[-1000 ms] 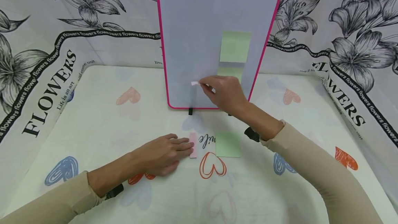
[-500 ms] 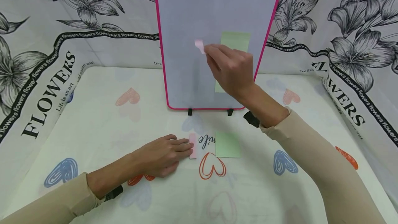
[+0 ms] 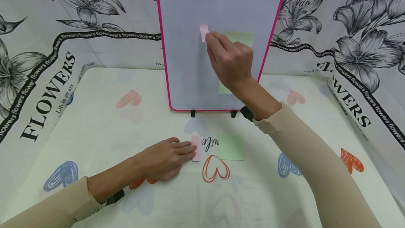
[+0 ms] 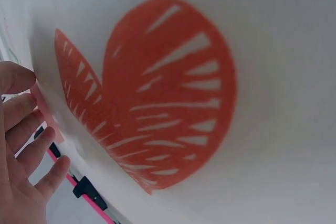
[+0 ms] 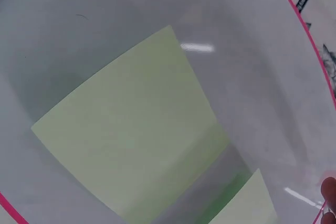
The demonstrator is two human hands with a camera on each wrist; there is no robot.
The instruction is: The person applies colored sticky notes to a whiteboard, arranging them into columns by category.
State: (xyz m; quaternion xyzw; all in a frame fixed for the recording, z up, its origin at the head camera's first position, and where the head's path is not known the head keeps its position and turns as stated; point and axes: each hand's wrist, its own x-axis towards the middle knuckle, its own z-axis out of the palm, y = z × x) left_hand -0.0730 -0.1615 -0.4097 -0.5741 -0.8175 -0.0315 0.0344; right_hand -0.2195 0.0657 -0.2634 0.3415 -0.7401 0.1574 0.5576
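My right hand is raised in front of the whiteboard and pinches a narrow pink sticky note between thumb and fingertips. The note stands upright against the board face, left of the upper green sticky note, which the hand partly covers. A lower green note shows below the hand. On the table, my left hand rests with relaxed fingers, fingertips on a narrow pink sticky note pad. The left wrist view shows those fingers at its left edge; the right wrist view shows the upper green note close up.
A green sticky note pad lies on the table right of the pink pad. The pink-framed board stands on small black feet at the back. A white cloth with heart prints covers the table; a flower-printed cloth hangs behind.
My right hand has moved up the board with the pink note, from near its lower edge to beside the upper green note. The left hand has stayed at the pink pad.
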